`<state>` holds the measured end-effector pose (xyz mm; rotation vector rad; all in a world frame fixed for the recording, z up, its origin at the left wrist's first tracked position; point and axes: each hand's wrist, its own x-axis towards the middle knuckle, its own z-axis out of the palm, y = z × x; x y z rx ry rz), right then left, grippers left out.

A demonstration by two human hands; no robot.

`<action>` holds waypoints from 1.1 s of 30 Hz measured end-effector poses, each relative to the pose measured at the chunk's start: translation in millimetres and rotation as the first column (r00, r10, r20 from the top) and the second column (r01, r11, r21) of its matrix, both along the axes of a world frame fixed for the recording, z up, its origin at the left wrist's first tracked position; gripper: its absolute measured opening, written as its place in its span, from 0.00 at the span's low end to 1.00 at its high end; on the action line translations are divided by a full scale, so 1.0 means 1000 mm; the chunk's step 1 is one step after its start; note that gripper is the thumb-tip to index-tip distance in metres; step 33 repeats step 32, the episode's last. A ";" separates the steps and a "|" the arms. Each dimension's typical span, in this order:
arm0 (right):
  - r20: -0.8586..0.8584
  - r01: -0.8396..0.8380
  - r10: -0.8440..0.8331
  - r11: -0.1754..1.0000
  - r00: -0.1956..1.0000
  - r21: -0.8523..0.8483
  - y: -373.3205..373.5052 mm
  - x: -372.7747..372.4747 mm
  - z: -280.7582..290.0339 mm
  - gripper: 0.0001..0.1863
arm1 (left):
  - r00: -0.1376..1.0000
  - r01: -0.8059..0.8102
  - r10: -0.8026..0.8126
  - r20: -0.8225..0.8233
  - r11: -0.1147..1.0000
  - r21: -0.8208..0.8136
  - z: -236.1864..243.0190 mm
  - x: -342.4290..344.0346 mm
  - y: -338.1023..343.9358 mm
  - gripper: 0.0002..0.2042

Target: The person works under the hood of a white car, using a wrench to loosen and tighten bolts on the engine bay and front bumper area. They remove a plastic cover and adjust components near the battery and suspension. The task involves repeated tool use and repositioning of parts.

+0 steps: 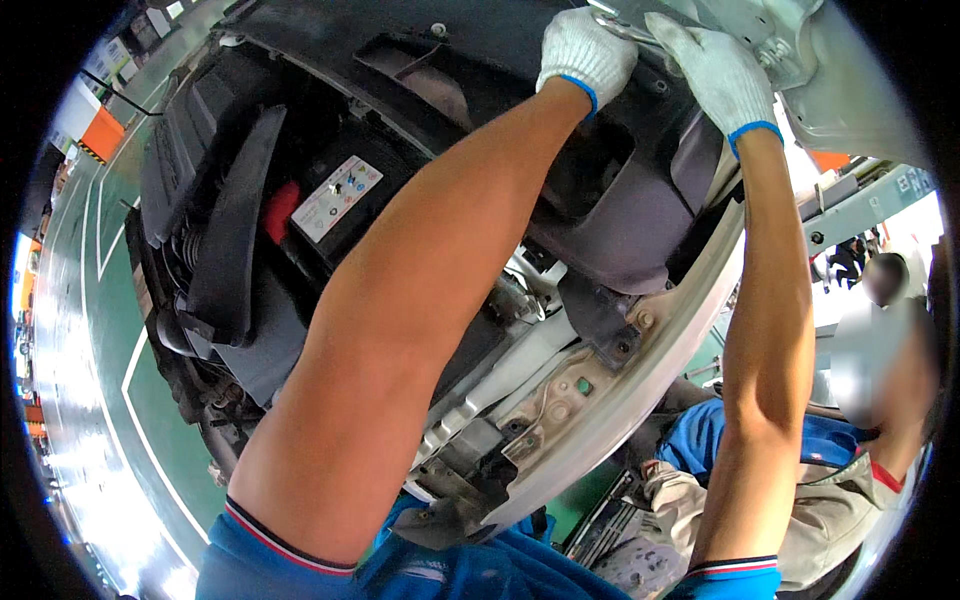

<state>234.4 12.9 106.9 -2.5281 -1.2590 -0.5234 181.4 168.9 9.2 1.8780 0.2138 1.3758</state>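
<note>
I am leaning over a car's engine bay, both hands in white knitted gloves with blue cuffs. My left hand (588, 52) is closed at the far edge of the bay, by one end of a shiny metal wrench (628, 30). My right hand (716, 78) grips the wrench's other end, its fingers pointing toward my left hand. Beneath both hands lies a black plastic trim panel (625, 215) with recesses and fasteners. The gloves hide part of the wrench and whatever it may be fitted on.
A battery with a white label (337, 198) and a red cover (282, 212) sits left of my left forearm. The pale fender edge (640, 400) curves below my right arm. A person in beige trousers (830, 520) is close by on the right. Green floor (160, 420) with white lines lies left.
</note>
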 end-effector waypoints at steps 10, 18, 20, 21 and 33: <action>0.132 -0.009 0.012 1.000 0.991 -0.027 -0.013 -0.030 -0.013 0.34 | 0.927 0.220 -0.313 -0.207 0.901 -0.374 0.013 -0.038 -0.008 0.18; 0.266 -0.404 0.437 0.898 0.859 -0.173 0.016 0.069 -0.009 0.24 | 0.944 -0.044 0.053 -0.326 0.998 0.036 0.015 -0.032 -0.014 0.26; 0.089 -0.508 0.530 0.839 0.843 -0.193 0.025 0.063 0.004 0.25 | 0.927 0.010 -0.035 -0.373 0.998 -0.068 0.015 -0.037 -0.006 0.25; -0.051 -0.531 0.531 0.828 0.846 -0.182 0.022 0.062 0.010 0.26 | 0.919 0.151 -0.204 -0.337 0.973 -0.177 0.020 -0.044 -0.007 0.28; 0.032 -0.337 0.347 0.926 0.937 -0.167 0.016 0.036 0.010 0.42 | 0.909 -0.364 0.354 -0.219 0.932 -0.003 0.017 -0.028 -0.021 0.32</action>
